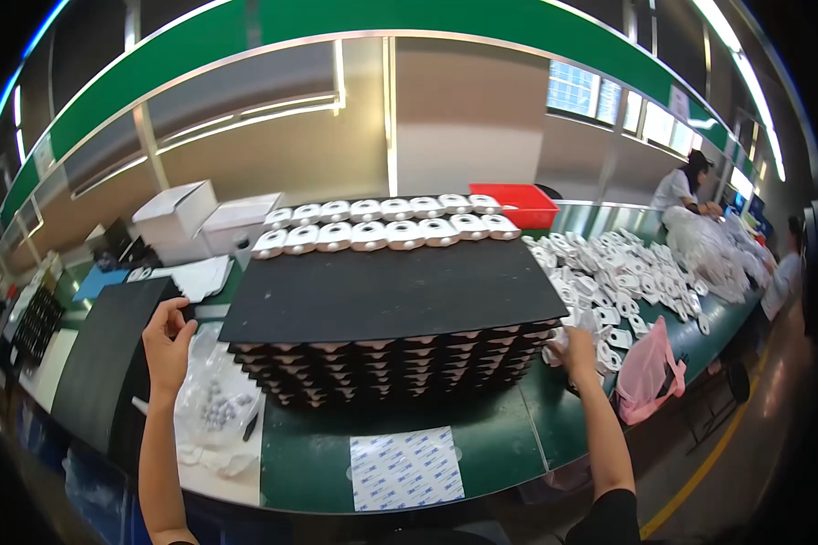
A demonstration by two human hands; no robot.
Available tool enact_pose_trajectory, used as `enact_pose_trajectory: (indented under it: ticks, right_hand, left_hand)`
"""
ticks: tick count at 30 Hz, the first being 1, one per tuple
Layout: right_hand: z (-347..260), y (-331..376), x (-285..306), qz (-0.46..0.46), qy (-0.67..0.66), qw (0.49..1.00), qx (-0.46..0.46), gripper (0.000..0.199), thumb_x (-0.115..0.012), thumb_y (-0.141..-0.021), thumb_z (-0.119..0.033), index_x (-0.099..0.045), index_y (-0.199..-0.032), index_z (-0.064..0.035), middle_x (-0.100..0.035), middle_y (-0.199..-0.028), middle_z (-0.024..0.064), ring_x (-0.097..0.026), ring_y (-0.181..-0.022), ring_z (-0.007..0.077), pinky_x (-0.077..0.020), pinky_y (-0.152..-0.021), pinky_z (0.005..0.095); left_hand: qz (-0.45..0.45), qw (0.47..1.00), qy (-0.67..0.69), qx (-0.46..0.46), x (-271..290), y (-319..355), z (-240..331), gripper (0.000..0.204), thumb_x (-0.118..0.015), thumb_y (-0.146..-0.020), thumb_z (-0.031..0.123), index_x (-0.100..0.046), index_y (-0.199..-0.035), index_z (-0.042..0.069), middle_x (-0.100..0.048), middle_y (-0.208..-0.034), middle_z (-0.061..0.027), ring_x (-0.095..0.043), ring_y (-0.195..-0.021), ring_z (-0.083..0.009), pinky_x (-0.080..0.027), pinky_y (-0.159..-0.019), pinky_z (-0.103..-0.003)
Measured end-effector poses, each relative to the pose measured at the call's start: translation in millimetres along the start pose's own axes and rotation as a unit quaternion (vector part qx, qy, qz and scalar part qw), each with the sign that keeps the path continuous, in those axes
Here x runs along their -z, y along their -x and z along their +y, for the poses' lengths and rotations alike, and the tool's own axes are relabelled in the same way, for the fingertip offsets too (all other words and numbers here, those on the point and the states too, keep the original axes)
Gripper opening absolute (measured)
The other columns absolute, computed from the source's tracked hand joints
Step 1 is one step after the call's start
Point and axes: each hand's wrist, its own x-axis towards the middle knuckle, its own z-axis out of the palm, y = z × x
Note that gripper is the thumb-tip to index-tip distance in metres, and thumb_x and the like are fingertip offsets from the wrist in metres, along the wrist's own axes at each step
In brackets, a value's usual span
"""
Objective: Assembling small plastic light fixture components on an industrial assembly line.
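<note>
A tall stack of black boards [391, 291] with white plastic parts between its layers stands in front of me. Two rows of white plastic parts [368, 236], each with a round hole, lie along the far side of its top board. My left hand [166, 338] is raised left of the stack, beside another black stack [118, 354]; its fingers are curled, with a gap between thumb and fingertips and nothing visible in them. At the stack's right side, my right hand [576, 352] closes on a white plastic part [586, 321] at the edge of a loose heap [623, 277]; its fingertips are partly hidden.
A plastic bag of small pale balls [216, 406] lies near my left forearm. A patterned white-and-blue sheet [406, 470] is at the green table's front edge. A pink bag [647, 372] hangs at the right, and a red bin [515, 205] stands behind. Another person [684, 186] works far right.
</note>
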Motion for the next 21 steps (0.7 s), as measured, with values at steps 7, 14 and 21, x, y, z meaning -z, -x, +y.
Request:
enact_pose_trajectory:
  ticks: [7, 14, 21]
  right_hand:
    - [48.1, 16.2, 10.0, 0.045, -0.04, 0.998, 0.029, 0.04, -0.074, -0.06, -0.012, -0.058, -0.095, -0.001, -0.058, -0.094, 0.0157, -0.055, -0.089, 0.0317, -0.0421, -0.08, 0.0374]
    - [74.6, 27.7, 63.1, 0.052, -0.124, 0.99, 0.036, 0.03, -0.062, -0.068, -0.002, -0.059, -0.098, 0.0011, -0.058, -0.082, 0.0114, -0.055, -0.073, 0.0208, -0.0422, -0.066, 0.0291]
    - [39.3, 77.3, 64.4, -0.045, -0.362, 0.931, 0.006, 0.011, -0.052, -0.086, -0.008, -0.048, -0.079, -0.0006, -0.042, -0.071, -0.0029, -0.037, -0.065, 0.0044, -0.0305, -0.056, 0.0199]
  left_hand:
    - [-0.028, 0.989, -0.053, 0.135, 41.5, 105.7, -43.1, 0.037, -0.065, -0.075, 0.006, -0.054, -0.11, 0.004, -0.06, -0.088, -0.0068, -0.056, -0.073, -0.0113, -0.045, -0.062, -0.024]
    - [-0.03, 0.985, -0.114, 0.128, 28.8, 168.1, -37.2, 0.016, -0.06, -0.076, 0.005, -0.062, -0.092, 0.001, -0.062, -0.088, -0.0108, -0.06, -0.074, -0.0189, -0.048, -0.061, -0.027]
    - [-0.07, 0.988, -0.107, 0.087, -17.2, 192.6, -47.0, 0.016, -0.05, -0.08, 0.0, -0.06, -0.093, 0.0, -0.06, -0.089, -0.0177, -0.059, -0.08, -0.0316, -0.046, -0.069, -0.034]
